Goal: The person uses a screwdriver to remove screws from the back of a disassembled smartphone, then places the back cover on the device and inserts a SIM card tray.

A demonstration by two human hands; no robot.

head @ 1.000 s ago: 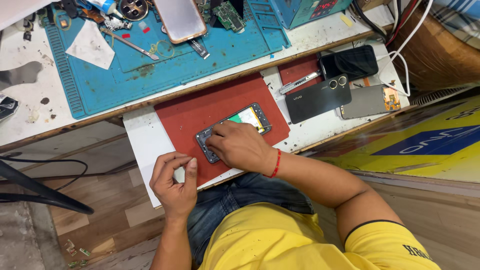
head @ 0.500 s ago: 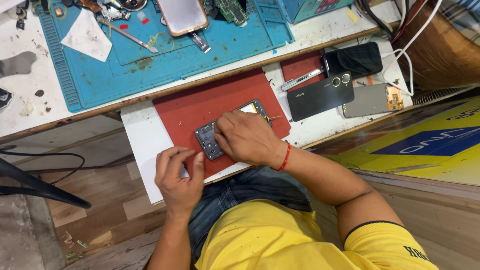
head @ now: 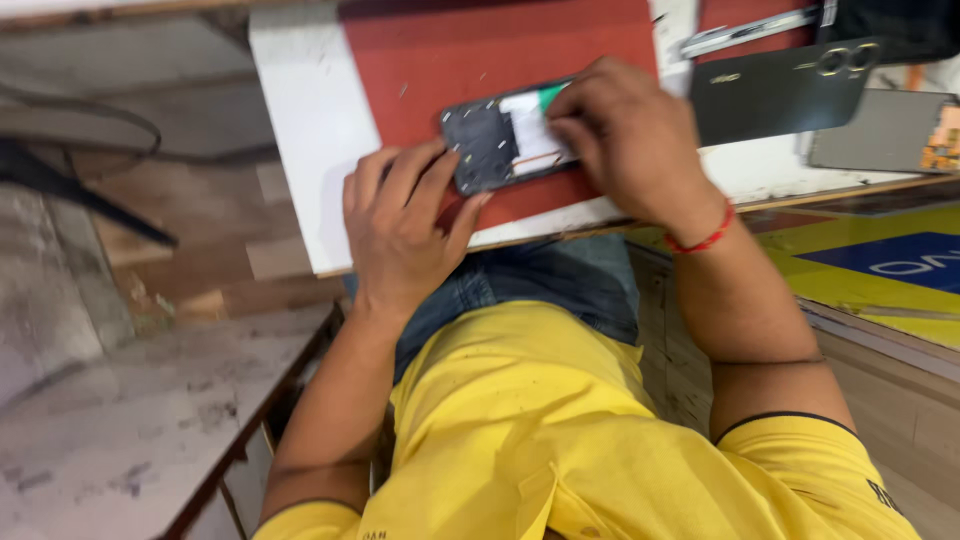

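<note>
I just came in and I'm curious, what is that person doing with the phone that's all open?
A person in a yellow shirt is working on an opened phone that lies on a red mat on a white board. The left hand steadies the phone's near end. The right hand covers its far end, fingers pressed on the inside. A dark phone back cover lies apart to the side.

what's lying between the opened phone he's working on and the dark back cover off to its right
In the head view, the person's right hand fills most of that stretch, resting on the opened phone; past it only a strip of white board shows before the dark back cover.
</note>
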